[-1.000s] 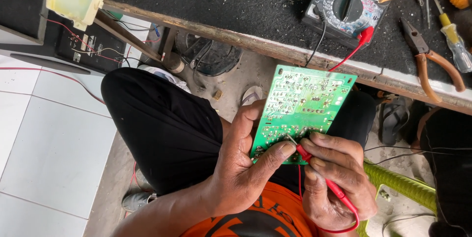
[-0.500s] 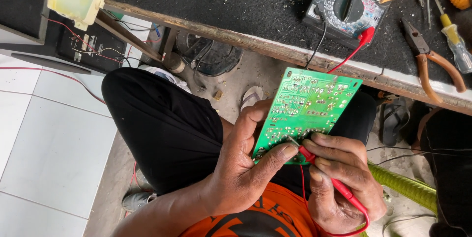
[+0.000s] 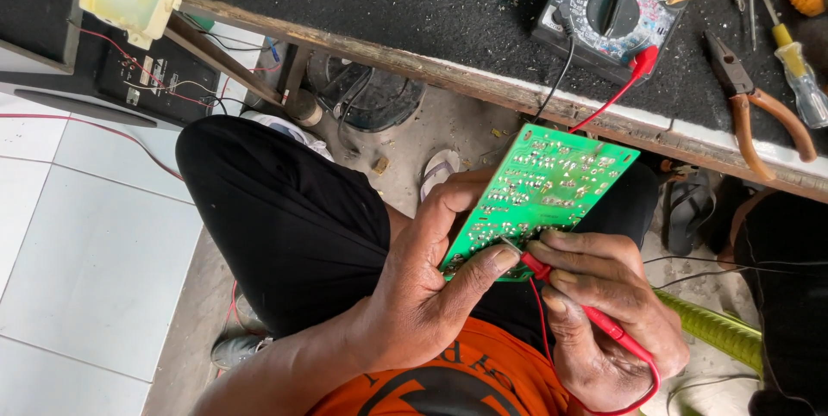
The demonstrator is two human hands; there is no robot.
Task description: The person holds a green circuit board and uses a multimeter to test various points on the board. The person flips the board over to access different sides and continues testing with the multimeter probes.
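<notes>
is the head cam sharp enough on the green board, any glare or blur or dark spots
Head view: even daylight, no hard glare; the green circuit board is sharp, solder points readable. The left hand and right hand with the red probe show no motion blur. The black trousers lose detail in darkness, and the multimeter on the bench looks slightly stretched near the frame edge.
</notes>
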